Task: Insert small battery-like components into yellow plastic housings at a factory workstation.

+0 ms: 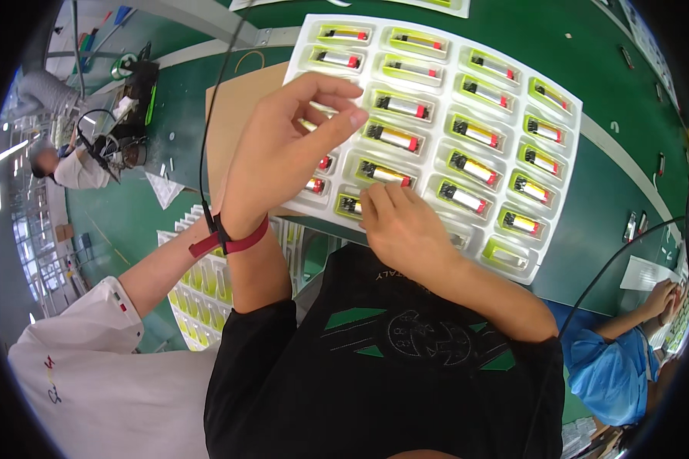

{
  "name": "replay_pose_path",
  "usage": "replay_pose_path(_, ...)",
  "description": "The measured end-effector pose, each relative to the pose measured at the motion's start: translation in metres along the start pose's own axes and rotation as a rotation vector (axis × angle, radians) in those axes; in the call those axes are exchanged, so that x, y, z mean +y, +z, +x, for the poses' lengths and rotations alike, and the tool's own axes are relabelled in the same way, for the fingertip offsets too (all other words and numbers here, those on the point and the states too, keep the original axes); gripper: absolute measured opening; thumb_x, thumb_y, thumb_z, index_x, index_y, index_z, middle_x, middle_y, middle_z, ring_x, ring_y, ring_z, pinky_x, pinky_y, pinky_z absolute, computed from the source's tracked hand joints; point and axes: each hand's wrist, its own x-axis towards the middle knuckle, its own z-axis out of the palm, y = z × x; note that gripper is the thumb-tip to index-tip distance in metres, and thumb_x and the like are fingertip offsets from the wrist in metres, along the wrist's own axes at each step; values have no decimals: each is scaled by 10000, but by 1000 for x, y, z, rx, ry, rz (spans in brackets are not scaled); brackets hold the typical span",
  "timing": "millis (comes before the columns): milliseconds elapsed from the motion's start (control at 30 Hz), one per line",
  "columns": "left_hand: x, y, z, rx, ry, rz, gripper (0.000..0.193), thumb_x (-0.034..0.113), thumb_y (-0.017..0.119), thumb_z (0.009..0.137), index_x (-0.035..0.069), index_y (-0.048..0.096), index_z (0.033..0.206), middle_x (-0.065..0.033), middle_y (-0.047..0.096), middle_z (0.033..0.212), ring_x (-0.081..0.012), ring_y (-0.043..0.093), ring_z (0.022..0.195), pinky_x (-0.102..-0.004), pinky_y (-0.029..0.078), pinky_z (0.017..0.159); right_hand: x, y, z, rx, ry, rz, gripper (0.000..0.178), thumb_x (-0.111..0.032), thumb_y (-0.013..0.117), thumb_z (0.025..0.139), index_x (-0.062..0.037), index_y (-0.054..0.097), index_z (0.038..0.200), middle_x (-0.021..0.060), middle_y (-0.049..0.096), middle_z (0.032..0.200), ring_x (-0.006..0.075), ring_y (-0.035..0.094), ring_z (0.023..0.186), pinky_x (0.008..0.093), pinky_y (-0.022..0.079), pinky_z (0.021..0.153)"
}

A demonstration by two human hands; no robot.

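L hand (283, 153) hovers w/ fingers loosely curled, gripping nothing, over white moulded plastic tray (566, 145) of small cylindrical cells; R hand (402, 222) fingertips press its near edge.

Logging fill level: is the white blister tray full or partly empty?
Nearly full: white tray pockets hold small cells; the nearest corner pocket looks empty. Hands hide some.

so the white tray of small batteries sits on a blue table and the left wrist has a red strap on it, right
Not quite: in the head view the table under the white tray of small batteries is green, not blue. The rest holds: the left hand has a red strap around its wrist.
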Motion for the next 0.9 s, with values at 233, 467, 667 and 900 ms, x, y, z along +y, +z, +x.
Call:
replay_pose_path(233, -4, 14, 6, -57, -8, -66, 213, 104, 667, 899, -5, 638, 1080, -62, 649, 1034, -82, 571, 814, -221, 482, 634, 5, 0, -8, 49, 38, 91, 197, -160, 623, 717, 14, 659, 801, 109, 551, 878, 265, 553, 851, 359, 490, 752)
replay_pose_path(467, 10, 33, 15, -132, 85, 113, 211, 72, 661, 875, 8, 631, 1074, -32, 654, 972, -76, 553, 794, -230, 458, 682, 30, -46, -31, 182, 227, 243, 400, -312, 725, 748, -21, 656, 1014, 95, 565, 960, 243, 598, 906, 341, 528, 760)
replay_pose_path(667, 13, 42, 3, -244, 75, 231, 188, 54, 659, 876, 32, 645, 1062, -23, 661, 904, -83, 574, 761, -225, 457, 635, 236, -125, -128, 364, 990, -170, 235, -157, 624, 831, -81, 653, 1052, 158, 631, 1011, 351, 624, 967, 450, 532, 771)
replay_pose_path(900, 23, 79, -12, -291, 129, 407, 149, 60, 707, 850, 26, 672, 991, -31, 679, 853, -83, 570, 669, -220, 431, 597, 473, -154, -289, 525, 1525, -710, 474, -382, 631, 867, 56, 630, 1048, 300, 614, 1074, 478, 583, 1041, 538, 493, 886)
